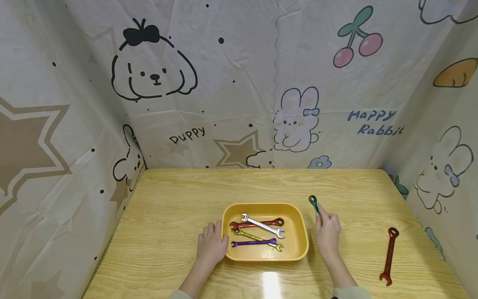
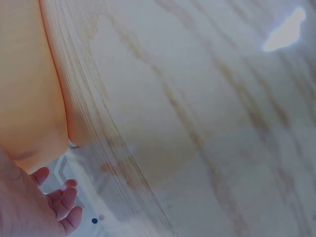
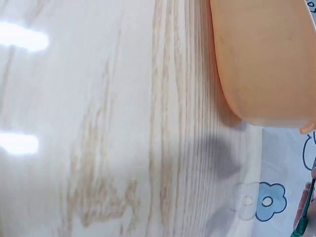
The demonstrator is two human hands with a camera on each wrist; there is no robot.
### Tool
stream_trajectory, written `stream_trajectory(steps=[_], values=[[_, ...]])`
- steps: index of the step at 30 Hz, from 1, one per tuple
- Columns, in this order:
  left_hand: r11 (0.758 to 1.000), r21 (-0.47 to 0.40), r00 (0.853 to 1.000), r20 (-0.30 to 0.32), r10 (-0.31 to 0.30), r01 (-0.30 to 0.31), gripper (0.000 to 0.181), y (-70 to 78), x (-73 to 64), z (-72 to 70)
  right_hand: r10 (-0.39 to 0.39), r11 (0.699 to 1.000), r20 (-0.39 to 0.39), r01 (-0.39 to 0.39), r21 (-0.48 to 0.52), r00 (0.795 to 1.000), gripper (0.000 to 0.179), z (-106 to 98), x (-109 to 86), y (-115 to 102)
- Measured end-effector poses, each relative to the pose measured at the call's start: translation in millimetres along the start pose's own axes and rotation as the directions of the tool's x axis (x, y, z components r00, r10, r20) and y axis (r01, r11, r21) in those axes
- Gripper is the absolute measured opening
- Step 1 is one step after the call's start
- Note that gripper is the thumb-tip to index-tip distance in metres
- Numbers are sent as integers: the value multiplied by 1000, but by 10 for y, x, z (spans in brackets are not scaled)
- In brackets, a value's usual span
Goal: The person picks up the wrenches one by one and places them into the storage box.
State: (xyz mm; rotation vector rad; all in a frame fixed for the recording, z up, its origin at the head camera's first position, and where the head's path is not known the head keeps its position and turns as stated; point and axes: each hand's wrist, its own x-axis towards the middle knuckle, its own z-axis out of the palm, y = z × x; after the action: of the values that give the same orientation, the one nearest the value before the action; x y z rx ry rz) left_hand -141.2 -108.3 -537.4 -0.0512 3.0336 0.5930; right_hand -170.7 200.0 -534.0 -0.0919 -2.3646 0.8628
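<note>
A green wrench (image 1: 313, 202) is pinched between the thumb and fingers of my right hand (image 1: 328, 232), its ring end pointing away from me. That hand is just right of a yellow plastic bin (image 1: 303, 245). At the bin's left wall, my left hand (image 1: 213, 245) rests with its thumb against the rim and its fingers outside. Inside the bin lie a silver wrench (image 1: 263, 226), a red wrench (image 1: 257, 224), a gold wrench (image 1: 257, 237) and a purple wrench (image 1: 254, 242), partly crossing. In the right wrist view, part of the green wrench (image 3: 301, 224) shows at the lower right edge.
A larger dark red wrench (image 1: 389, 257) lies alone on the wooden table (image 1: 179, 195), far right of the bin. Cloth curtains with cartoon prints (image 1: 239, 83) enclose the table at the back and both sides.
</note>
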Motion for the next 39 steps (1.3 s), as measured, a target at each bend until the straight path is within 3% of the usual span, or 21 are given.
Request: stream_trajectory(steps=[12,22,39], values=[[1000,11,1000,11,-8,7,45,-1,2,7,-50,998,36,49,32,998,32,73,-36,-151],[1000,2,1000,12,-14,14,45,-6,0,8,-70,997,110,65,47,991,35,139,-84,-263],[1000,-5,1000,16,-14,14,46,-6,-1,6,-259,963,93,250,100,961,38,290,-161,-458]])
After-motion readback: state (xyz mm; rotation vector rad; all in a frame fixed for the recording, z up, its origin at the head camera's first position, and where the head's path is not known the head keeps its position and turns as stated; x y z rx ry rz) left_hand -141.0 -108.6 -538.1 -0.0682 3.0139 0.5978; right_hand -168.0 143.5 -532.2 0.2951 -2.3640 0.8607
